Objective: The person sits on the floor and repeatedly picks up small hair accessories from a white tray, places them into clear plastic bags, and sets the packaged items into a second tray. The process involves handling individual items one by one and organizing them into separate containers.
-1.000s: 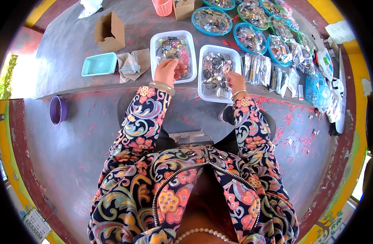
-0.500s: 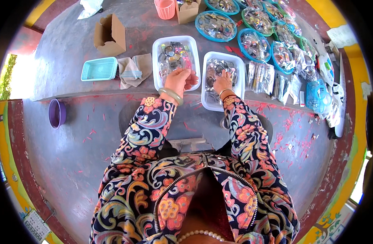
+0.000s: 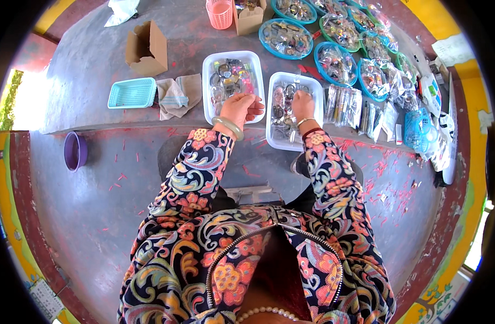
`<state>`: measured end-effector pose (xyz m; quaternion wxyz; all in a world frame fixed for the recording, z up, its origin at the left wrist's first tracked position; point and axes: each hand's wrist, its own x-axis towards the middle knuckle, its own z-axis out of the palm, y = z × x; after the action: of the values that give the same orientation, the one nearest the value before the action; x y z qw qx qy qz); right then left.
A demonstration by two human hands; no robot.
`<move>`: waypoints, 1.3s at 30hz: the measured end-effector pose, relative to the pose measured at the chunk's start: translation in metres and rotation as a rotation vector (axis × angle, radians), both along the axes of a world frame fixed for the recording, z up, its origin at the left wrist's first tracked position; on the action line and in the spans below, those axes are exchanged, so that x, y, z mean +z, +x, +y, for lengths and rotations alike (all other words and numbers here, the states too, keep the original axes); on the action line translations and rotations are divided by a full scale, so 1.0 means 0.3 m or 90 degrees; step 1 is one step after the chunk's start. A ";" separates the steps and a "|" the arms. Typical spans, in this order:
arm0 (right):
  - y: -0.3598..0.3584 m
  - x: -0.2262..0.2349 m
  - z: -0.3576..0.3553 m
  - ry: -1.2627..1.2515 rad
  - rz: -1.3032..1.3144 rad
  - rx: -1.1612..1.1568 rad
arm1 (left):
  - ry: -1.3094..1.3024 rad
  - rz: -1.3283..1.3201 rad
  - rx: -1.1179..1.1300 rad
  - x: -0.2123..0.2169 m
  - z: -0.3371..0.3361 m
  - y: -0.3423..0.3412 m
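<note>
The person, in a swirl-patterned floral jacket, is reaching forward with both arms over a grey concrete ledge. The left hand, a pale green bangle on its wrist, is resting at the near edge of a white rectangular plastic tray filled with small shiny trinkets; its fingers are curling loosely together, and whether they are pinching a piece cannot be told. The right hand is hovering inside a second white rectangular plastic tray, just beside the first, its fingers drawn together over the packets of small items, though any piece between them is too small to see.

Left of the trays a crumpled beige cloth is lying next to a flat turquoise plastic basket. A purple round cup is sitting on the lower floor, well apart. Farther back an open brown cardboard box and a pink plastic mesh cup are standing, and blue-rimmed round trays of trinkets are curving away to the right.
</note>
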<state>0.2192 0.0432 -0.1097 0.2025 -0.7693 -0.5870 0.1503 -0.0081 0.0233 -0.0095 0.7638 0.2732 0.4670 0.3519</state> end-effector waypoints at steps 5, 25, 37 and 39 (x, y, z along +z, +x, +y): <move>-0.032 0.269 -0.079 -0.026 0.841 -0.072 | 0.011 0.015 0.000 -0.004 0.008 0.025; -0.132 0.401 -0.261 -0.019 0.801 0.041 | 0.047 -0.095 -0.052 0.010 -0.004 0.038; -0.141 0.347 -0.248 -0.035 0.913 -0.035 | 0.088 -0.095 -0.147 -0.012 -0.028 0.072; -0.136 0.333 -0.247 -0.033 0.933 -0.030 | 0.075 -0.107 -0.143 -0.009 -0.029 0.076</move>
<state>0.1785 -0.0309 -0.0099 0.5279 -0.4881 -0.2807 0.6359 0.0146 0.0145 -0.0123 0.8175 0.3379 0.3460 0.3127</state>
